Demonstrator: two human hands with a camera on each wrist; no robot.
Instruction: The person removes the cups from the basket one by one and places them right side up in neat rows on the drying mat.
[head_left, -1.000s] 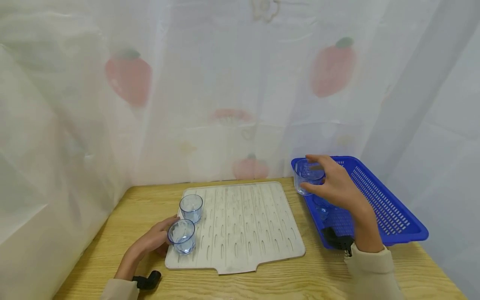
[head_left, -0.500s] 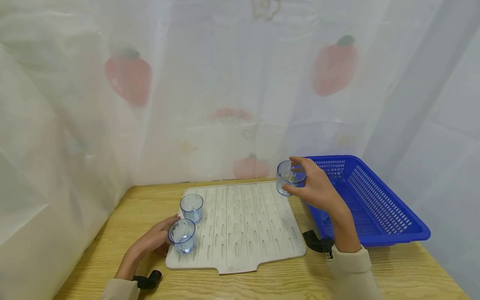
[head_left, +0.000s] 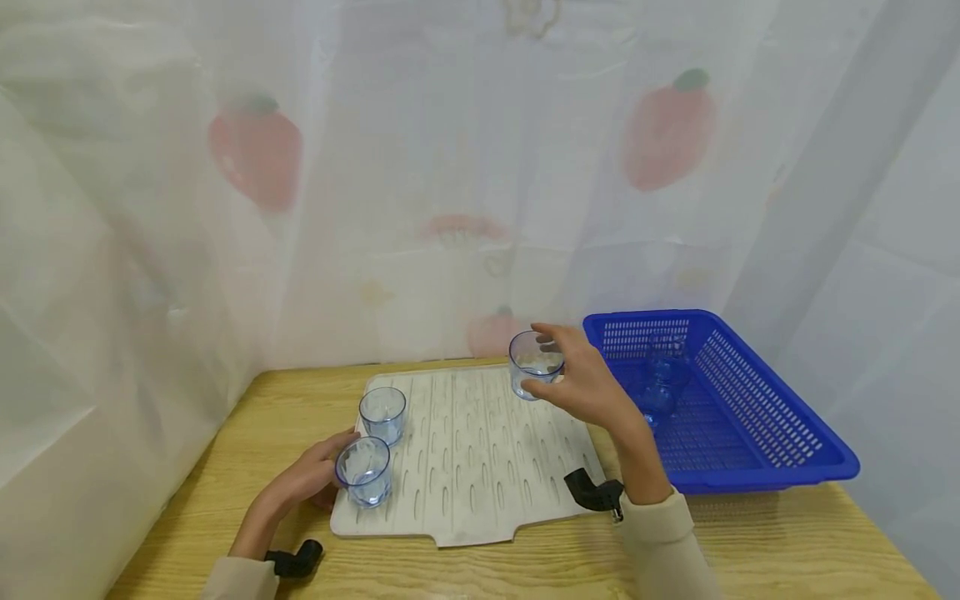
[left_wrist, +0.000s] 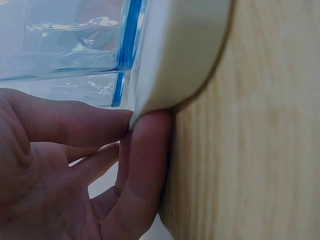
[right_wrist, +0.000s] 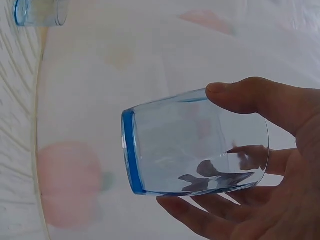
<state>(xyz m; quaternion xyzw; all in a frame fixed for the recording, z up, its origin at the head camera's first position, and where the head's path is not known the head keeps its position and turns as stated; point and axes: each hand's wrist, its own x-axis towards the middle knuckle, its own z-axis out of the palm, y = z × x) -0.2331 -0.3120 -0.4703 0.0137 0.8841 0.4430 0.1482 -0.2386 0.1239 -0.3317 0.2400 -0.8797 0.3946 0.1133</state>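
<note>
My right hand (head_left: 588, 379) grips a clear, blue-tinted drinking glass (head_left: 534, 367) above the back right part of a pale ribbed drying mat (head_left: 465, 467). In the right wrist view, the thumb lies on one side of this glass (right_wrist: 195, 145) and the fingers on the other. My left hand (head_left: 307, 475) pinches the mat's left edge between thumb and finger, as the left wrist view shows at the mat edge (left_wrist: 185, 60). Just beside it, two matching glasses stand on the mat, a nearer glass (head_left: 365, 475) and a farther glass (head_left: 382, 415).
A blue perforated plastic basket (head_left: 757, 479) stands on the right of the wooden table (head_left: 420, 575), with more glasses (head_left: 663, 379) inside. A whitish curtain (head_left: 450, 125) with strawberry prints hangs behind and at both sides. Black wrist mounts (head_left: 596, 492) project from the wrists.
My right hand has carried the glass leftward from the basket's left side to over the mat. The left hand and the two standing glasses have stayed in place.
</note>
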